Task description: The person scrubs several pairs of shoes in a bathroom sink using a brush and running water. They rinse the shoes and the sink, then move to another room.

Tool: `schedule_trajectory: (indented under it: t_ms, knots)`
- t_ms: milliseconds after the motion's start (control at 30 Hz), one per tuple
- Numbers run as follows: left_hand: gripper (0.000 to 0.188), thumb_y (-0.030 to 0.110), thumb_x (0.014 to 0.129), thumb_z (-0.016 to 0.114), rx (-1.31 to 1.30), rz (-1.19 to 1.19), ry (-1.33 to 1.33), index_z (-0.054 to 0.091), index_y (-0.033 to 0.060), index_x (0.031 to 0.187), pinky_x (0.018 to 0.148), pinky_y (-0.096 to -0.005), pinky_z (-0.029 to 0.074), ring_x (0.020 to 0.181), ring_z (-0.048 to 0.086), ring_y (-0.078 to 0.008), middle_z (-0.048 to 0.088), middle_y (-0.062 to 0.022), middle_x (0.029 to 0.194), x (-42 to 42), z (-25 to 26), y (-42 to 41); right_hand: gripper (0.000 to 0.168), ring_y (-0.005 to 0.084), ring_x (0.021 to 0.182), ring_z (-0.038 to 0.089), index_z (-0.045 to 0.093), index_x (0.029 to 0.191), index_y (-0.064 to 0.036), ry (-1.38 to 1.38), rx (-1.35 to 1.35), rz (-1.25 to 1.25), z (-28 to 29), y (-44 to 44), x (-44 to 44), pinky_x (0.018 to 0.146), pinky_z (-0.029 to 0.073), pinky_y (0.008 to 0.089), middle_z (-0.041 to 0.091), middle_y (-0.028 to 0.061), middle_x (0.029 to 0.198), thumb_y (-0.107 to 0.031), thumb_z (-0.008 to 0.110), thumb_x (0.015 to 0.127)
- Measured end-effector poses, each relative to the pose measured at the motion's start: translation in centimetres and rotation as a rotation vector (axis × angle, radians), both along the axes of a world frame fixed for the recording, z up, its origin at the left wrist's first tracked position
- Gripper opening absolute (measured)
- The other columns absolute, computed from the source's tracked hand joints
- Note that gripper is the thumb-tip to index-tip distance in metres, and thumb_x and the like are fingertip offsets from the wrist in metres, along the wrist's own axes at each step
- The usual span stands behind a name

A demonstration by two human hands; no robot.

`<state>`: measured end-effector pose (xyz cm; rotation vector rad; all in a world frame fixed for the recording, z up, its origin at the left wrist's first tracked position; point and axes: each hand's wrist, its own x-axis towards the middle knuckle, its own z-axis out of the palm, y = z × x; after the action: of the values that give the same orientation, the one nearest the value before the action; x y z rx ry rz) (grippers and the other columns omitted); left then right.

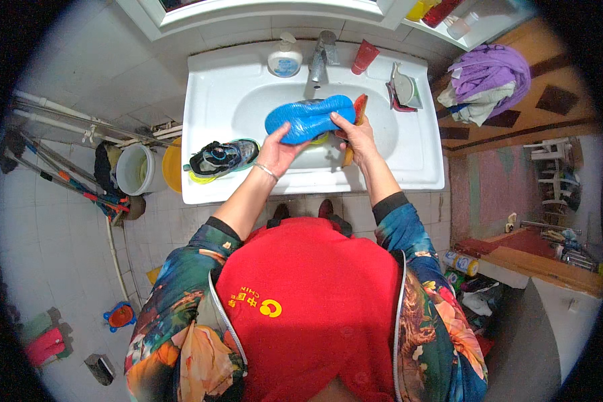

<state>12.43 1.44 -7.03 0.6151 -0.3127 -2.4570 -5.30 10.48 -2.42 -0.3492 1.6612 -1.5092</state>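
Note:
My left hand (280, 155) grips the near left end of a wet-looking blue shoe insole (309, 118) above the washbasin (206, 110). The thumb of my right hand (360, 140) presses on the insole's other end. That same hand also holds a wooden-backed brush (360, 108), whose lower end sticks out below the fingers. Beneath the insole a yellow-green edge (320, 139) shows, apparently part of a shoe; most of it is hidden. A dark sports shoe (223, 158) with a yellow-green sole rests on the basin's left rim, beside my left wrist.
Behind the basin bowl stand a pump bottle (285, 58), a chrome faucet (323, 55) and a red tube (365, 57). A soap dish (403, 88) sits at the right rim. Purple towels (490, 80) hang farther right. Buckets (135, 169) and mop handles (70, 181) are at the left.

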Motion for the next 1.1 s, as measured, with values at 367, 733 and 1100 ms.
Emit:
schedule_trajectory:
  t_ms: [367, 733, 1100]
  knots:
    - [0.045, 0.007, 0.078, 0.068, -0.444, -0.641, -0.256, 0.052, -0.0009, 0.120, 0.066, -0.0308, 0.058, 0.081, 0.067, -0.0198, 0.065, -0.0136, 0.105, 1.5, 1.2, -3.1, 0.062, 0.0115, 0.060, 0.062, 0.047, 0.129, -0.005, 0.224, 0.000, 0.200, 1.5, -1.1, 0.7, 0.040, 0.042, 0.0218, 0.062, 0.0052, 0.085, -0.018, 0.077, 0.076]
    - [0.040, 0.008, 0.085, 0.065, -0.455, -0.745, -0.225, 0.049, 0.0040, 0.122, 0.070, -0.0359, 0.059, 0.075, 0.067, -0.0219, 0.062, -0.0102, 0.105, 2.8, -3.3, -3.6, 0.041, 0.0356, 0.083, 0.062, 0.050, 0.135, -0.030, 1.152, 0.248, 0.697, 0.8, 1.7, 5.1, 0.076, 0.050, 0.0457, 0.060, 0.0176, 0.085, -0.035, 0.049, 0.094]
    - [0.056, 0.006, 0.085, 0.066, -0.445, -0.996, -0.230, 0.041, 0.0056, 0.134, 0.075, -0.0361, 0.058, 0.075, 0.068, -0.0186, 0.063, -0.0086, 0.109, 4.5, -5.4, -2.5, 0.038, 0.0344, 0.088, 0.067, 0.052, 0.133, -0.029, 0.995, 0.285, 0.670, -1.4, 3.0, 4.8, 0.081, 0.054, 0.0406, 0.068, 0.0188, 0.096, -0.029, 0.049, 0.095]
